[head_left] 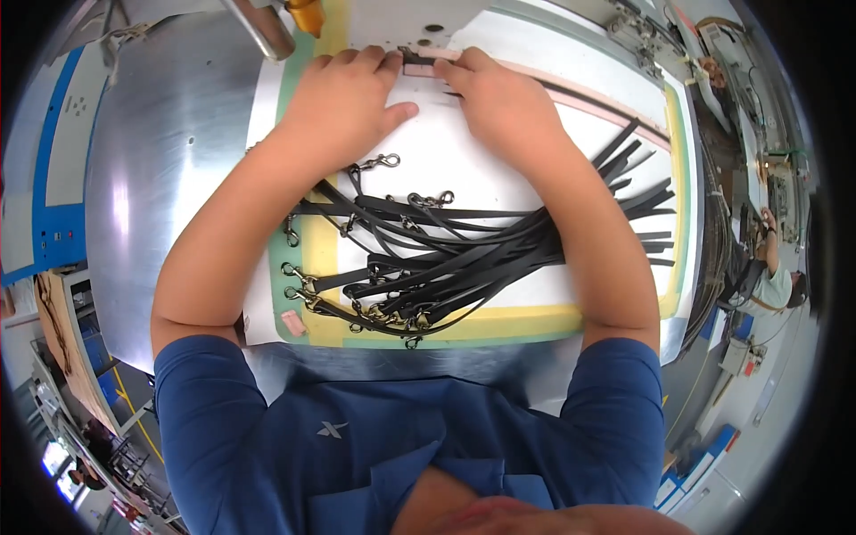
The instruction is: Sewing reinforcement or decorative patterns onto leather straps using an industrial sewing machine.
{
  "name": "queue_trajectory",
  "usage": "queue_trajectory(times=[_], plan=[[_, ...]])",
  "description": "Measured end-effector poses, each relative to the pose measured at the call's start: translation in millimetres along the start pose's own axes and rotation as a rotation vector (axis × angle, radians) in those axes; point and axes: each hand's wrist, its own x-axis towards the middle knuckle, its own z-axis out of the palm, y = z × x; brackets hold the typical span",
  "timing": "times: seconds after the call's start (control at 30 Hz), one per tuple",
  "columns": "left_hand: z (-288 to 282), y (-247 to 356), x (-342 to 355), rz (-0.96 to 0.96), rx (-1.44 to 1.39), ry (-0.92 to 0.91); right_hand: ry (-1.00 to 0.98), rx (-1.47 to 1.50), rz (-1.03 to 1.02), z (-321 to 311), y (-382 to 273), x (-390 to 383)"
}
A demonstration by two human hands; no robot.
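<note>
My left hand (348,102) lies at the far side of the white work surface, fingers stretched forward and thumb apart. Its index fingertip is beside a small dark piece at the end of a black strap (566,89). Thumb and fingers of my right hand (499,94) close on that strap, which runs off to the right between pink guide strips (606,109). What is under the right fingertips is partly hidden. Nearer my body lies a bundle of black straps (499,245), many fitted with metal snap hooks (383,160) at their left ends.
A metal rod (263,31) and a brass-coloured nozzle (306,16) hang at the far left, close to my left hand. Green and yellow tape (499,321) borders the white sheet. Bare metal table (169,178) stretches left. Another person (780,287) works far right.
</note>
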Motion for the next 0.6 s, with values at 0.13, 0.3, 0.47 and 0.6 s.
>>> queue_trajectory(times=[0.13, 0.3, 0.47, 0.6], plan=[[0.1, 3.1, -0.6, -0.014, -0.040, -0.022, -0.019, -0.001, 0.015, -2.3, -0.6, 4.3], [-1.4, 3.6, -1.9, -0.014, -0.043, -0.001, -0.033, -0.026, -0.001, -3.9, -2.1, 6.1], [-8.3, 2.8, -3.8, -0.026, -0.008, -0.037, -0.039, -0.001, 0.019, -7.1, -0.4, 5.1], [-12.5, 0.9, -3.0, -0.021, -0.022, -0.067, -0.067, 0.011, 0.076, -14.7, 10.9, -4.2]])
